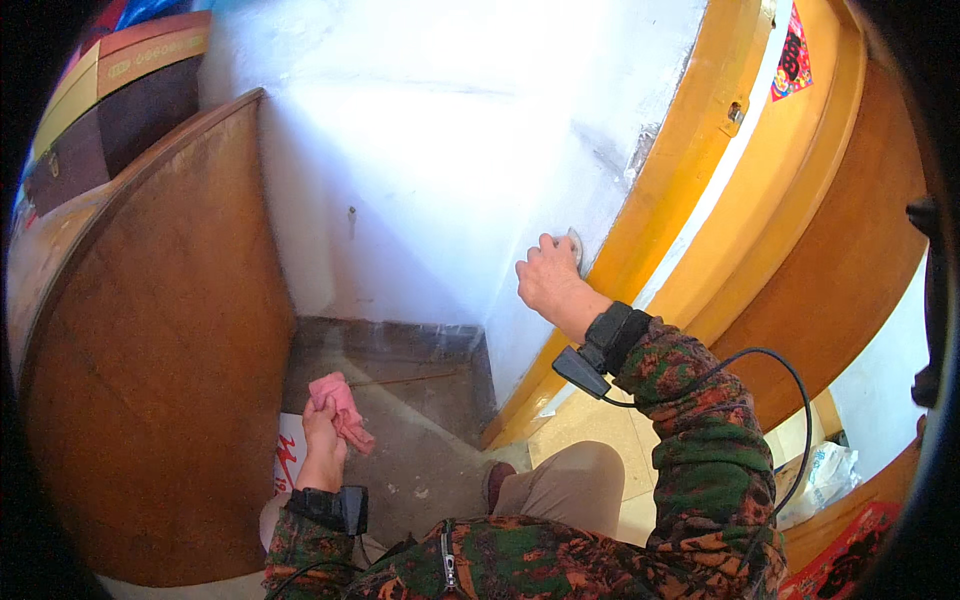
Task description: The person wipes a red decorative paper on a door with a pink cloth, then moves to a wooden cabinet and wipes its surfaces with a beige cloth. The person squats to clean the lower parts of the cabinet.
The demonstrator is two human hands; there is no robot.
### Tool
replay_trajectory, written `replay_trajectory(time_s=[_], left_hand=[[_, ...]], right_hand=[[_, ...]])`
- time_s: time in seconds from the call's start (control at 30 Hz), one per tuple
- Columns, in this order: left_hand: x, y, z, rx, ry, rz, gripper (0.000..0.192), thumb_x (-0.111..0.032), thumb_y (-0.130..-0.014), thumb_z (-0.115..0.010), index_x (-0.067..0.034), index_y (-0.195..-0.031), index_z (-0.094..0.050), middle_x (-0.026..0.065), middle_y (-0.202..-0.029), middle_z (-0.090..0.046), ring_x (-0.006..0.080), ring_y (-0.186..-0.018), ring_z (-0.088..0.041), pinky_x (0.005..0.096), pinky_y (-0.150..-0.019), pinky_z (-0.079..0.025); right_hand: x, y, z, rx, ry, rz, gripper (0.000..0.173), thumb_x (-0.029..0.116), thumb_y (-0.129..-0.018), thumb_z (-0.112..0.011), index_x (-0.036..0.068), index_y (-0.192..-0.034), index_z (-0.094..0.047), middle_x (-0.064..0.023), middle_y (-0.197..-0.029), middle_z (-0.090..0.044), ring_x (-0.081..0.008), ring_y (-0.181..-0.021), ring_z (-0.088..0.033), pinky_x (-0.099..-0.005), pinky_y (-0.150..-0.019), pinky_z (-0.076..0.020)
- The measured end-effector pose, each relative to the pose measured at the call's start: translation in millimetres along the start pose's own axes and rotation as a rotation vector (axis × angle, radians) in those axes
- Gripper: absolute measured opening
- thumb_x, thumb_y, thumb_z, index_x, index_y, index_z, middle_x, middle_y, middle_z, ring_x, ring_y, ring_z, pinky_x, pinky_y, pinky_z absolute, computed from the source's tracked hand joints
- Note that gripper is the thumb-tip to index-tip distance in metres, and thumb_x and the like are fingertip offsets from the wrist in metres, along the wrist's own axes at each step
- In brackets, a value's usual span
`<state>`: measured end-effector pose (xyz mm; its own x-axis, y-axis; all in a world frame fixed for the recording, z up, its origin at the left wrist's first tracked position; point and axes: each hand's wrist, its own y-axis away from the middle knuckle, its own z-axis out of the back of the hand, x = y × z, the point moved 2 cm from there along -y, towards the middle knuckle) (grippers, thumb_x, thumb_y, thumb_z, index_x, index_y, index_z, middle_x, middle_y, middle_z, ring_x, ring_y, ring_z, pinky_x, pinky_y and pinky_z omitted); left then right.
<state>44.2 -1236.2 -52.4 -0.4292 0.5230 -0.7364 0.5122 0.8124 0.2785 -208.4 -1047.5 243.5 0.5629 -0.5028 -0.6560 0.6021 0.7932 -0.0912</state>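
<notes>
My left hand (322, 435) grips a folded pink cloth (341, 401) above the bare floor, near the brown wooden panel on the left. Up against the white wall (420, 210), close to the door frame, my right hand (551, 281) has its fingers bent around a flat, pale tool (576, 247) with a rounded edge. Most of that tool is hidden behind the fingers, so its exact kind is unclear. The yellow wooden door frame (622, 247) runs just right of this hand. Bright light washes out much of the wall.
A large brown wooden panel (165, 360) rises on the left, with boxes (142, 112) behind its top edge. Dark skirting (390, 341) edges the concrete floor (420, 465). A white box with red print (289, 454) stands by the panel. On the right are an open door (817, 247) and a plastic bag (825, 472).
</notes>
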Motion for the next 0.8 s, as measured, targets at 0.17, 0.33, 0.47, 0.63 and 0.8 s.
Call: replay_trajectory(time_s=[0.17,0.33,0.47,0.63,0.8], left_hand=[[-10.3,8.5,-0.2,-0.008,0.038,-0.014,0.018,-0.005,-0.093,-0.050,-0.006,-0.111,-0.054,0.0064,-0.103,-0.060,0.0187,-0.086,-0.061,0.0329,-0.072,-0.053],[-15.5,12.4,-3.5,0.082,0.045,-0.015,0.017,-0.004,-0.093,-0.049,-0.005,-0.110,-0.054,0.0070,-0.104,-0.060,0.0187,-0.091,-0.061,0.0330,-0.078,-0.052],[-16.7,13.5,-2.1,0.077,-0.012,0.040,0.028,-0.008,-0.095,-0.046,-0.005,-0.122,-0.050,0.0073,-0.113,-0.059,0.0210,-0.099,-0.059,0.0343,-0.084,-0.050],[-38.0,23.2,-7.3,0.120,0.021,0.030,0.033,-0.008,-0.096,-0.041,-0.006,-0.128,-0.046,0.0112,-0.122,-0.054,0.0263,-0.109,-0.055,0.0407,-0.092,-0.047],[-87.2,20.3,-9.9,0.018,0.176,0.145,0.037,-0.008,-0.097,-0.037,-0.006,-0.134,-0.039,0.0132,-0.130,-0.048,0.0302,-0.116,-0.050,0.0468,-0.096,-0.044]], right_hand=[[-68.1,-44.9,69.2,-0.323,0.168,-0.160,0.031,0.023,-0.088,-0.048,0.013,-0.114,-0.061,-0.0094,-0.112,-0.061,-0.0288,-0.112,-0.049,-0.0505,-0.087,-0.0418],[-105.8,-65.1,72.1,-0.442,0.287,-0.383,0.027,0.019,-0.087,-0.052,0.011,-0.111,-0.064,-0.0105,-0.113,-0.061,-0.0281,-0.113,-0.048,-0.0501,-0.087,-0.0386],[-29.6,-59.4,-10.1,-0.195,0.071,-0.301,0.029,0.025,-0.090,-0.044,0.014,-0.107,-0.065,-0.0098,-0.111,-0.062,-0.0295,-0.112,-0.046,-0.0531,-0.078,-0.0356],[86.0,-22.6,-128.5,0.334,-0.152,-0.008,0.034,0.027,-0.089,-0.044,0.015,-0.111,-0.066,-0.0112,-0.119,-0.060,-0.0335,-0.120,-0.041,-0.0581,-0.090,-0.0292],[30.9,-82.9,-75.1,-0.229,-0.112,-0.162,0.027,0.019,-0.085,-0.050,0.010,-0.102,-0.069,-0.0103,-0.110,-0.063,-0.0328,-0.110,-0.050,-0.0543,-0.084,-0.0371]])
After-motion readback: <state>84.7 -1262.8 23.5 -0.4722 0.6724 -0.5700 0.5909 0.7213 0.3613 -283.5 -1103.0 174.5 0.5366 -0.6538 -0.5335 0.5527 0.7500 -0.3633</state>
